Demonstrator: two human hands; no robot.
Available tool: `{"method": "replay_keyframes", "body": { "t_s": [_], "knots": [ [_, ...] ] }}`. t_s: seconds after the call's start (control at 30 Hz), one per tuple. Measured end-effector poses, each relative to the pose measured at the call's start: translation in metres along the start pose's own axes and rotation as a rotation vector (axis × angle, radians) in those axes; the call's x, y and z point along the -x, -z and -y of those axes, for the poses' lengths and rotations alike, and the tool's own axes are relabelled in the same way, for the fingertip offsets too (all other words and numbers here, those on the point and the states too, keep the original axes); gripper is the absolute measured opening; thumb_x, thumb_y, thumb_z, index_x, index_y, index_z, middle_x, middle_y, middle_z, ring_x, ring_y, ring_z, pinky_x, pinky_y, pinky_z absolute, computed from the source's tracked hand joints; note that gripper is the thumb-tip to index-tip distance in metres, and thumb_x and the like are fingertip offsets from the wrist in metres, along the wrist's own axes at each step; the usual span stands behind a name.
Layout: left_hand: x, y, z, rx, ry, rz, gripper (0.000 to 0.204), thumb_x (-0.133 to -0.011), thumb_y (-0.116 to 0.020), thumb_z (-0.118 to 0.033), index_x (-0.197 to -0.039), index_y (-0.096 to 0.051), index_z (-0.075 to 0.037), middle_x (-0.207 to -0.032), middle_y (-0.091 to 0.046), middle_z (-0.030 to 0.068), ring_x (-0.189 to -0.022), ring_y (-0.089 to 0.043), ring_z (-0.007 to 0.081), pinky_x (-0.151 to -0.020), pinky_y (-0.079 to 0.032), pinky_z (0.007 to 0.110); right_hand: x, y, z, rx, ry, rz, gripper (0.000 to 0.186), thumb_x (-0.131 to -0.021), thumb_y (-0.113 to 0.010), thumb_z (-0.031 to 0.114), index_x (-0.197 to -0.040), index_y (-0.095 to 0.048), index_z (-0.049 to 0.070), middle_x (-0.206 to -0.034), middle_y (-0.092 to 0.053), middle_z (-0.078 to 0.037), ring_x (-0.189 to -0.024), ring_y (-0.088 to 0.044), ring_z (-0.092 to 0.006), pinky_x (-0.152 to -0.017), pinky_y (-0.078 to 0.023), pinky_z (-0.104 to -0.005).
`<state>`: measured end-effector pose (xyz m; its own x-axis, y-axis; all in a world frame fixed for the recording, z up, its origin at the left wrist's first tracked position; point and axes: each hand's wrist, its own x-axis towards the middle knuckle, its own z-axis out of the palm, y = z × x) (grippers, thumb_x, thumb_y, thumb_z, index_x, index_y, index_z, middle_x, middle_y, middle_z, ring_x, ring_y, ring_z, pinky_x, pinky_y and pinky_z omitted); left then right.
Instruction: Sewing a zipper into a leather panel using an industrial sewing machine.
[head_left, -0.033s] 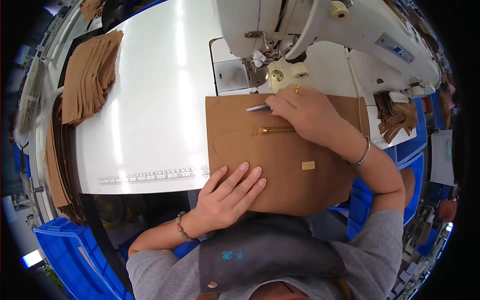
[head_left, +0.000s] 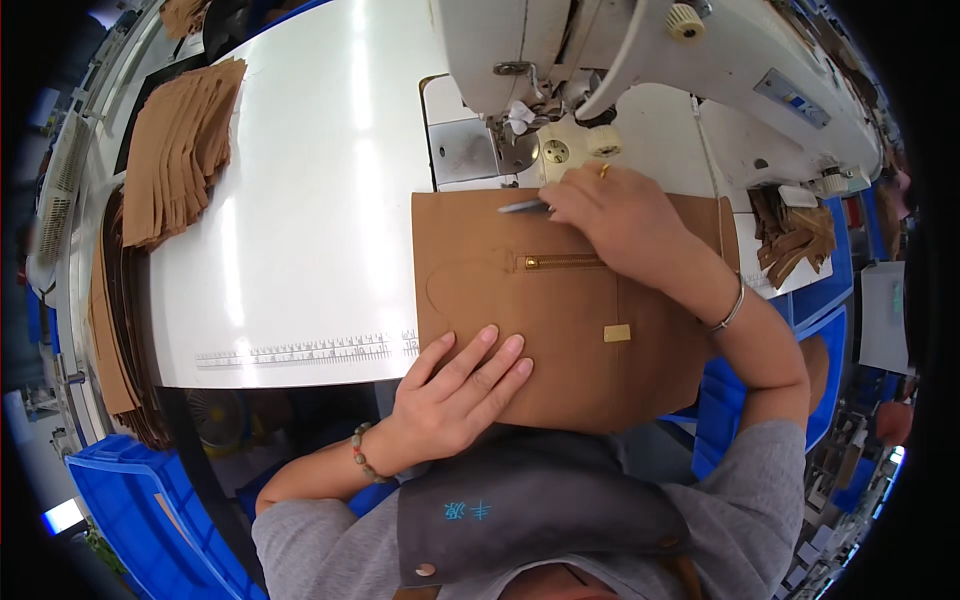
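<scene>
A brown leather-like panel [head_left: 570, 370] lies over the front edge of the white table, with its near part hanging toward my lap. Set into it are a brass-toned zipper [head_left: 560, 262], a small gold tag [head_left: 617, 333] and a faint curved line. My left hand [head_left: 460, 390] rests on the panel's lower left, fingers spread and flat. Near the far edge, my right hand [head_left: 620, 225] is closed around a slim grey pointed tool [head_left: 520, 207]; its tip points left, and the hand hides the rest, so its kind is unclear. The hand also covers the zipper's right end.
A white sewing machine [head_left: 480, 50] stands just beyond the panel, its needle area close to the far edge. Stacked brown pieces [head_left: 185, 150] lie at the left. Brown scraps [head_left: 790, 230] sit at the right. Blue bins [head_left: 150, 510] flank the table. A ruler [head_left: 300, 350] runs along the front edge.
My right hand has moved slightly up and to the right with the pointed tool, uncovering a little more of the zipper. The left hand and panel stay where they were.
</scene>
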<state>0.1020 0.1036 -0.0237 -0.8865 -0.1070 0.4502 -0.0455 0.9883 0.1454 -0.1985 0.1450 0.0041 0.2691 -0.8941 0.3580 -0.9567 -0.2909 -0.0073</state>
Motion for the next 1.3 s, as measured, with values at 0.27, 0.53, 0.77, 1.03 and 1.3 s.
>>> {"method": "replay_keyframes", "body": {
  "t_s": [0.27,0.53,0.77,1.03,1.3],
  "knots": [
    [0.009,0.001,-0.003,0.017,0.007,0.003,0.034,-0.091,-0.063,-0.018,-0.122,-0.078,-0.016,-0.13,-0.074,0.0054,-0.124,-0.066,0.0239,-0.111,-0.041,0.045,-0.01,-0.015,-0.025,-0.097,-0.051,0.064,0.014,-0.092,-0.065,0.011,-0.105,-0.062,0.009,-0.088,-0.065,-0.009,-0.08,-0.066,-0.0308,-0.069,-0.054,-0.04],
    [0.029,0.006,-0.004,-0.009,0.025,0.004,0.032,-0.095,-0.063,-0.02,-0.123,-0.076,-0.019,-0.133,-0.072,0.0006,-0.127,-0.064,0.019,-0.113,-0.04,0.046,0.067,0.05,-0.05,-0.03,-0.481,0.054,0.026,-0.092,-0.068,0.009,-0.118,-0.064,0.004,-0.106,-0.067,-0.014,-0.097,-0.065,-0.036,-0.084,-0.053,-0.0452],
    [0.039,-0.006,-0.003,-0.027,0.034,-0.06,0.03,-0.096,-0.063,-0.02,-0.122,-0.077,-0.021,-0.132,-0.073,-0.0009,-0.127,-0.064,0.0176,-0.116,-0.036,0.046,0.121,0.068,-0.052,0.127,-0.478,-0.06,0.03,-0.09,-0.073,0.013,-0.117,-0.065,0.001,-0.108,-0.066,-0.015,-0.098,-0.063,-0.0379,-0.088,-0.051,-0.0455],
    [0.057,-0.014,0.001,-0.211,-0.024,-0.033,0.03,-0.093,-0.063,-0.016,-0.12,-0.077,-0.019,-0.137,-0.069,0.0011,-0.131,-0.06,0.0215,-0.117,-0.035,0.046,0.025,0.03,0.003,-0.28,-0.393,0.157,0.039,-0.092,-0.072,0.043,-0.098,-0.06,0.007,-0.085,-0.064,-0.011,-0.083,-0.064,-0.0364,-0.072,-0.05,-0.0449],
    [0.06,-0.003,0.034,-0.22,0.152,-0.328,0.053,-0.099,-0.063,-0.015,-0.146,-0.046,0.003,-0.146,-0.053,0.0303,-0.132,-0.055,0.0481,-0.111,-0.04,0.063,0.139,0.106,0.037,-0.241,-0.516,-0.532,0.017,-0.087,-0.081,0.011,-0.097,-0.067,0.007,-0.085,-0.065,-0.009,-0.074,-0.066,-0.0244,-0.066,-0.05,-0.0323]
  ]
}}
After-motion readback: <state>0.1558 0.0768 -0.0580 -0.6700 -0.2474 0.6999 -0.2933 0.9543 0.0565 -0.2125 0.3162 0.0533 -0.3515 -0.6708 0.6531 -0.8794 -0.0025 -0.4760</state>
